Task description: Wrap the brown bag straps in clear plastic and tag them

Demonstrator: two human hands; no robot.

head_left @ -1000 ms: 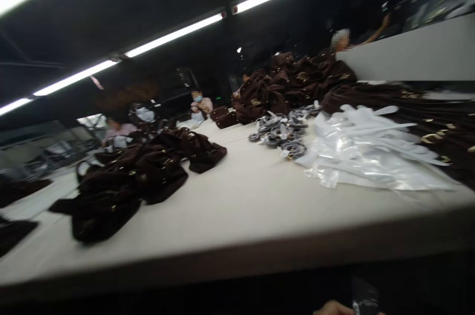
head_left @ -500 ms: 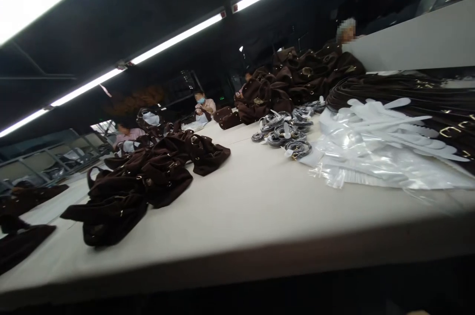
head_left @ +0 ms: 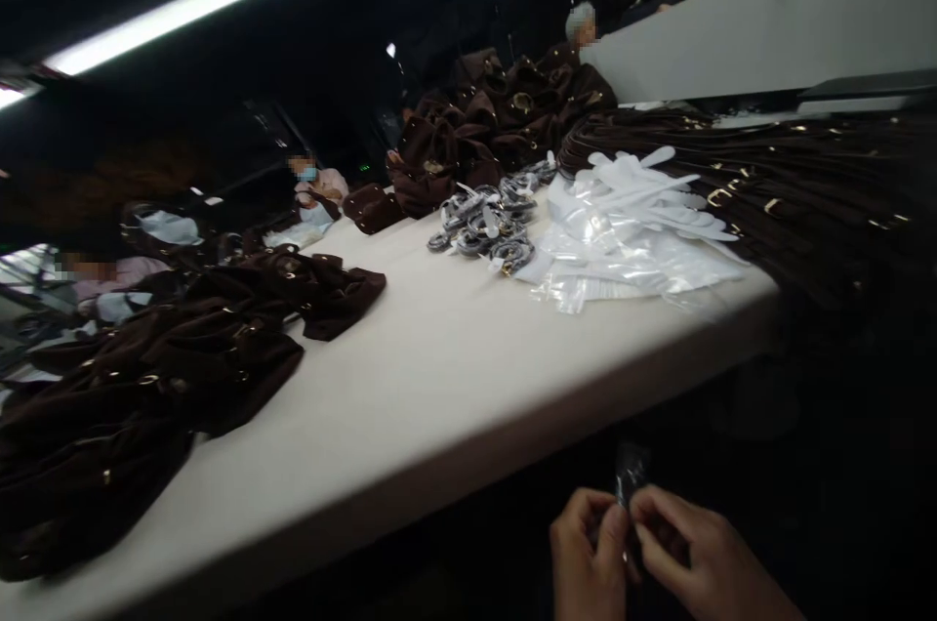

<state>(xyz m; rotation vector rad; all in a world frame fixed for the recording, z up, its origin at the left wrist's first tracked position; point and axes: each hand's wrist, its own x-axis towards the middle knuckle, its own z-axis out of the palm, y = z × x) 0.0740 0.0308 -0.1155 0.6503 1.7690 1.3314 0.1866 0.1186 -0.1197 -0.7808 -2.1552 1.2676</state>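
Low at the bottom right, in front of the table edge, my left hand point(head_left: 591, 553) and my right hand point(head_left: 692, 543) are close together. Both are closed with fingertips pinching a small, shiny, clear plastic wrapper point(head_left: 631, 473) that sticks up between them. What lies inside the wrapper is too dark to make out. On the table point(head_left: 410, 387) beyond them lies a stack of clear plastic bags point(head_left: 607, 250) with white flap-like strips point(head_left: 644, 186) on top. Left of it are several coiled straps in clear wrapping point(head_left: 487, 221).
Dark brown bags with gold fittings point(head_left: 220, 338) spread over the table's left side. More brown bags point(head_left: 498, 133) are heaped at the back. Long brown straps point(head_left: 791, 182) hang over the right end. A white panel point(head_left: 747, 16) stands behind. Several people sit across the table.
The view has swung right and down, so the table's contents appear further left. Both my hands, holding the plastic wrapper, have come into view at the bottom right.
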